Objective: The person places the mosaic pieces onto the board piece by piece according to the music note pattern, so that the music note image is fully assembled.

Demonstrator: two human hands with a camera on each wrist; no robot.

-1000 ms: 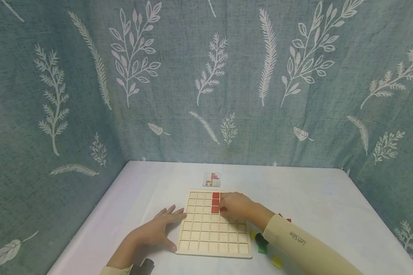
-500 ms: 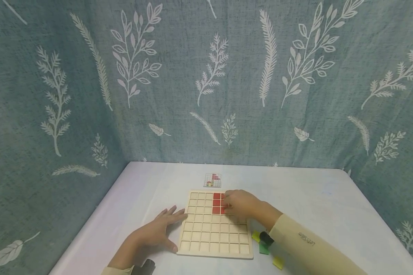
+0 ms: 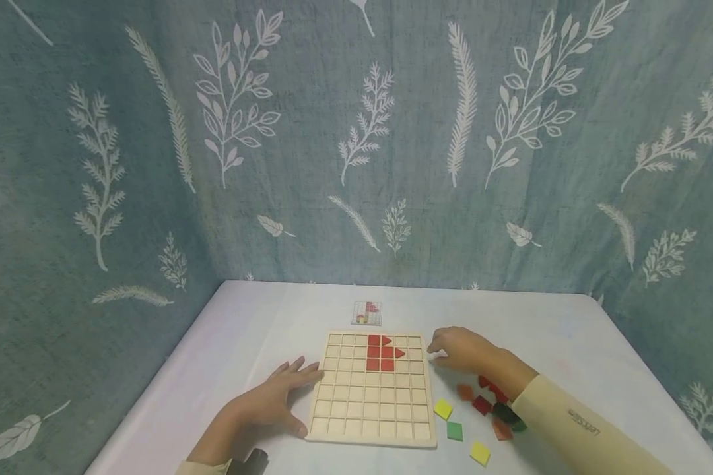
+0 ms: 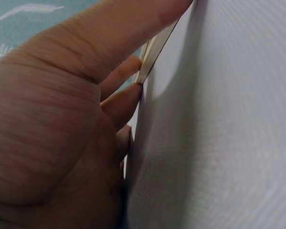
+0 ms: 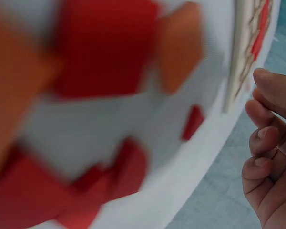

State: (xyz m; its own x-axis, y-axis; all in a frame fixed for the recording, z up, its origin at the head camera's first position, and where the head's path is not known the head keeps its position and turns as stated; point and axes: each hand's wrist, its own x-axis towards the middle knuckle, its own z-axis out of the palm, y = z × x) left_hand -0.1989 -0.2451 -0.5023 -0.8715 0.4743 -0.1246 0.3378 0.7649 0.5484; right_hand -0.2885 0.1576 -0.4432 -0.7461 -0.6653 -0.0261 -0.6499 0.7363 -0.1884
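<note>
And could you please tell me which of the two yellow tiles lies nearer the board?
In the head view, the upper yellow tile, close by the right edge of the board; the lower yellow tile sits farther out from that edge.

A pale gridded board lies flat, the left hand touching its left edge, five red squares and two red triangles in its far rows. Loose red, orange, yellow and green pieces lie right of it, near the right hand, some apparently overlapping.
</note>
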